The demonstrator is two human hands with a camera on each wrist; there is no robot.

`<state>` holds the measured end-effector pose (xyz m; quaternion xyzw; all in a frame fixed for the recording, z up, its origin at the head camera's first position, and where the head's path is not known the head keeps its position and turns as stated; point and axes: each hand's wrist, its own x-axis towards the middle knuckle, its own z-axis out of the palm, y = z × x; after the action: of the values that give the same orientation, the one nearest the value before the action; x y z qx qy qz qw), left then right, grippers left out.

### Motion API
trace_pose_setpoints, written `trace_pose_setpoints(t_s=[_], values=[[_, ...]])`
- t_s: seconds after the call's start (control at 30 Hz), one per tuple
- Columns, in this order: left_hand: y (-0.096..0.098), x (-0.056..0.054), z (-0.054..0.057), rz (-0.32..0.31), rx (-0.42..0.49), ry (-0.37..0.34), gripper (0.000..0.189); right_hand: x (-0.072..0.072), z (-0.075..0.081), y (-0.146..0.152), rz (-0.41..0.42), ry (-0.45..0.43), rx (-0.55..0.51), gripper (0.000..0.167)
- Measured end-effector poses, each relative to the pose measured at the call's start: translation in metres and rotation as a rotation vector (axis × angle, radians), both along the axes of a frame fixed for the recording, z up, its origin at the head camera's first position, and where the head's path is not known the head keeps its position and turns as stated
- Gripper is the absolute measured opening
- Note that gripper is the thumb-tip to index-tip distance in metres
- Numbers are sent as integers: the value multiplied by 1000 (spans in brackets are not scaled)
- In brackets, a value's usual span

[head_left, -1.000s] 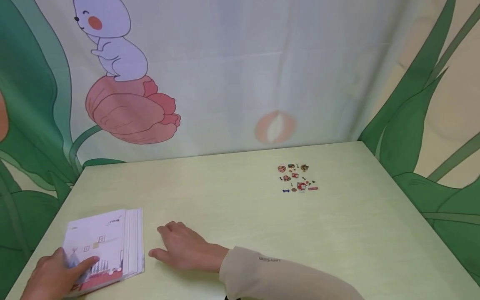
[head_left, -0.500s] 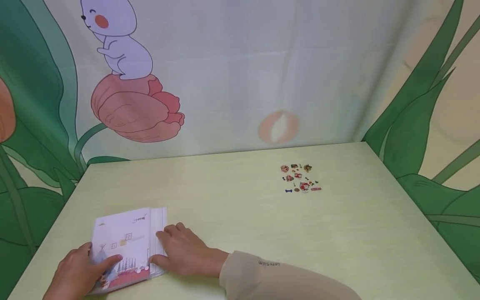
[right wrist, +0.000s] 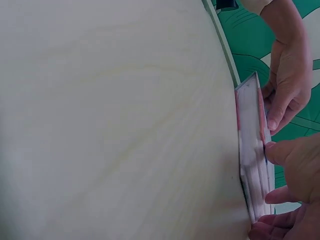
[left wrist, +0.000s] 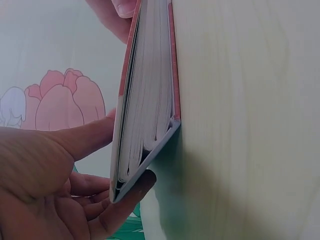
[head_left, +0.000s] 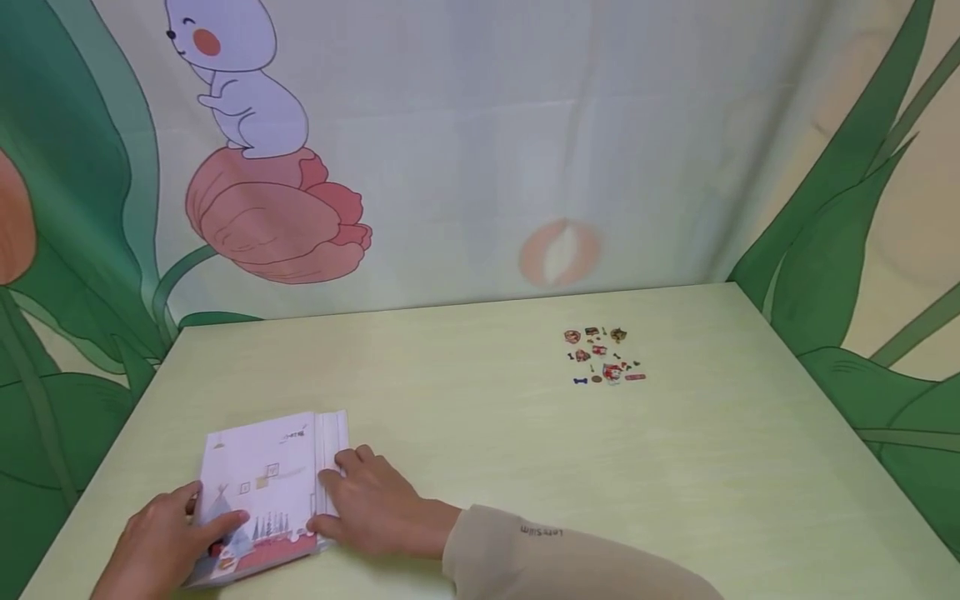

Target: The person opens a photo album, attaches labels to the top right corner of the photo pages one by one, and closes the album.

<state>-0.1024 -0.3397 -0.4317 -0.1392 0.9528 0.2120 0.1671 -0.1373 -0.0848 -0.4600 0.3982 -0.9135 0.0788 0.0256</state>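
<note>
A thick book [head_left: 258, 450] lies on the left of the table, its pale cover printed with a tent, trees and a pink strip. My left hand [head_left: 161, 533] grips its spine side, thumb on the cover and fingers behind the spine, as the left wrist view shows from the end of the page block [left wrist: 150, 75]. At the opposite side my right hand [head_left: 378, 504] holds the book's fore edge, thumb at the cover's edge and fingers over the strip sticking out beyond it. In the right wrist view both hands meet the standing edge of the book [right wrist: 252, 135].
A group of small colourful stickers [head_left: 603, 357] lies at the back right of the pale green table [head_left: 480, 400]. Behind the table hangs a cloth [head_left: 450, 150] printed with a white animal on a pink flower and green leaves.
My left hand has slid the book rightward to my right hand, which now holds its fore edge. The right hand has moved little. The view has shifted slightly.
</note>
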Motion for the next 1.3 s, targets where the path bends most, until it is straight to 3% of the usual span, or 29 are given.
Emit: trace_pose_setpoints(t_s=[0.13, 0.4, 0.73, 1.0, 1.3], values=[[5, -4, 1, -20, 5, 17, 109, -1, 5, 6, -27, -37, 7, 44], [23, -10, 1, 8, 76, 31, 100, -2, 10, 26, -65, -111, -25, 48], [55, -14, -8, -20, 157, 85, 97, -4, 15, 53, -91, -130, 63, 52], [74, -15, -7, -46, 183, 82, 97, -5, 23, 70, -113, -154, 127, 51], [95, -20, -6, -85, 206, 132, 89, -3, 25, 88, -138, -167, 147, 59]])
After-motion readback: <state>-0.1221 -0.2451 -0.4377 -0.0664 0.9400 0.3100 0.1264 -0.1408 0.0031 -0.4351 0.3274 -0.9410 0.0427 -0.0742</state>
